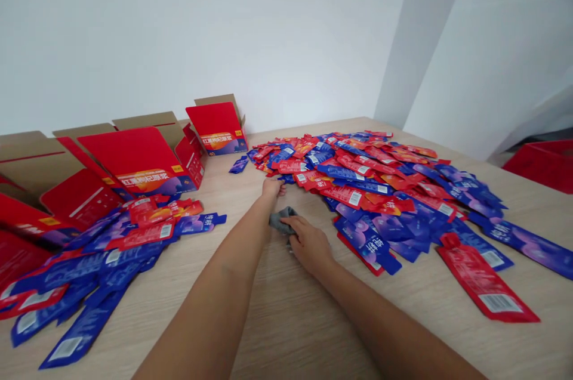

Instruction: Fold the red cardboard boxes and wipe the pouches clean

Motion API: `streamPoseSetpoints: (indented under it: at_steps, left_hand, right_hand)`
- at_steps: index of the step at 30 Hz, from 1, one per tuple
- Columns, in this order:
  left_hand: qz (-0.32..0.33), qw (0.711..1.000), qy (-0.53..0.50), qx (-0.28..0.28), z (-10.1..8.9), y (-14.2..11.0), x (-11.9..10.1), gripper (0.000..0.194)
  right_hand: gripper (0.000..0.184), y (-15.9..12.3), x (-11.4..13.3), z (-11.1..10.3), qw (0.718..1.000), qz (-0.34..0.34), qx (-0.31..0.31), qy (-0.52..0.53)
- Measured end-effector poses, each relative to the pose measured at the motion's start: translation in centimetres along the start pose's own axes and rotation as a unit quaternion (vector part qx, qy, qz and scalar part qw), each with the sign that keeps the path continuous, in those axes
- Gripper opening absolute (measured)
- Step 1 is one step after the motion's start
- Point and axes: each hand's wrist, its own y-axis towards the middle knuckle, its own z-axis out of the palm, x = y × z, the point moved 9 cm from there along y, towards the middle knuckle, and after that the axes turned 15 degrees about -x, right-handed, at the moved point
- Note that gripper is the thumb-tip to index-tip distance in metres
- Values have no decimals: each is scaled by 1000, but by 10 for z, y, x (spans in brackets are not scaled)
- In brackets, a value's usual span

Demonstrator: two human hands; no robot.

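Note:
My right hand (311, 243) is closed on a crumpled grey cloth (283, 219) just above the wooden table (286, 308), in the middle of the view. Farther forward, my left hand (274, 188) has its fingers curled at the near left edge of a big pile of sachets (349, 165). A bit of blue sachet (286, 178) shows beside those fingers, but whether they grip it is hidden. The pile mixes red and blue flat sachets, many with white barcode labels. To the right of my right hand lies a blue sachet (369, 243) on top of a red one.
A smaller heap of sachets (116, 249) lies at the left, before several open red cartons (138, 159). Another open carton (219, 126) stands against the wall. One blue sachet (239, 164) lies alone near it. A red sachet (486, 284) lies at the right.

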Motion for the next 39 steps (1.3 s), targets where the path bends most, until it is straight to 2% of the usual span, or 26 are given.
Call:
streamPoseSetpoints:
  at_steps: [4,8,10,12,14,16,18,20,23,27,30,34,36,39]
  left_hand:
    - [-15,999,26,15,-23,-18,10,16]
    - [-32,997,36,60,-70,-59,26,10]
    - [-46,994,48,88,-97,-87,38,10]
    - [-59,991,58,105,-121,-115,52,10]
    - [-63,990,63,112,-139,-138,65,10]
    - [-53,991,58,108,-150,-155,72,10]
    - [-40,992,51,109,-155,-164,76,10]
    - [-36,991,46,118,-156,-168,77,13]
    - [-43,989,40,133,-156,-169,76,20]
    - [-54,989,29,137,-160,-170,75,23]
    - [-58,987,43,144,-158,-171,78,24]
    - [-48,989,44,134,-156,-170,78,24]
    - [-42,992,28,119,-158,-169,76,25]
    - [-39,994,3,105,-164,-170,74,28]
  right_hand:
    - [47,3,-9,-5,997,28,-38,64]
    - [46,5,-14,-23,985,30,-119,125]
    - [48,1,-6,-27,984,10,-129,124]
    - [51,-9,14,-19,991,-24,-91,95]
    - [54,-24,41,0,997,-72,-8,37]
    - [58,-41,63,24,989,-115,85,-45]
    - [58,-50,70,38,974,-133,139,-124]
    - [54,-46,65,41,966,-132,145,-170]
    - [52,-27,41,29,966,-109,117,-203]
    - [50,-12,9,8,965,-38,85,-245]
    - [53,-21,22,8,975,-55,84,-196]
    - [53,-41,54,28,968,-136,144,-153]
    - [50,-36,48,29,966,-126,143,-175]
    - [49,-18,18,15,966,-51,103,-233]
